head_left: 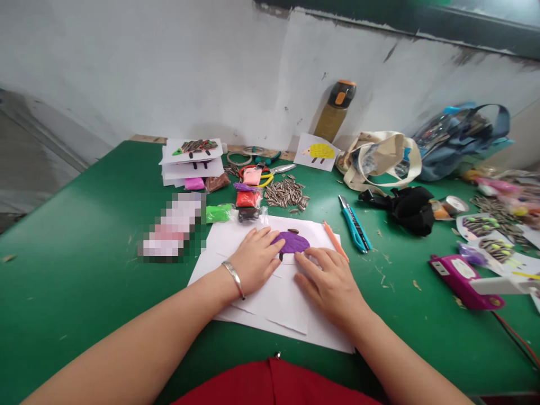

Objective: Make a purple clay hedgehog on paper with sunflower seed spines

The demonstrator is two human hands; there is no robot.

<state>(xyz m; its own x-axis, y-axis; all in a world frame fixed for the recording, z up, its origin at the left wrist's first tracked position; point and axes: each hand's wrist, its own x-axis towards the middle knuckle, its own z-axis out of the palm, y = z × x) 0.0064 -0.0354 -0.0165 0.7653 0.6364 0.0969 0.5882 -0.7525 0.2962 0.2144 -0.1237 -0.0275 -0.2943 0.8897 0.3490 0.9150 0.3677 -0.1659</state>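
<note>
A flattened purple clay oval [294, 243] lies on a sheet of white paper [274, 304], atop a small stack of sheets. One dark leg shape shows beneath it, and a single sunflower seed [293, 230] rests at its upper edge. My left hand [255, 260], with a silver bracelet [234, 279] at the wrist, lies flat on the paper, its fingertips touching the oval's left side. At the oval's right end are the fingertips of my right hand [329, 281], fingers apart and resting on the sheet. Neither hand grips anything.
Behind the paper sit a seed pile [287, 193], scissors [282, 169] and clay packets [248, 198]. An orange tool [336, 241] and blue utility knife [354, 225] lie right. A pixelated phone-like object [172, 228] is left; a magenta device [466, 281] stands far right.
</note>
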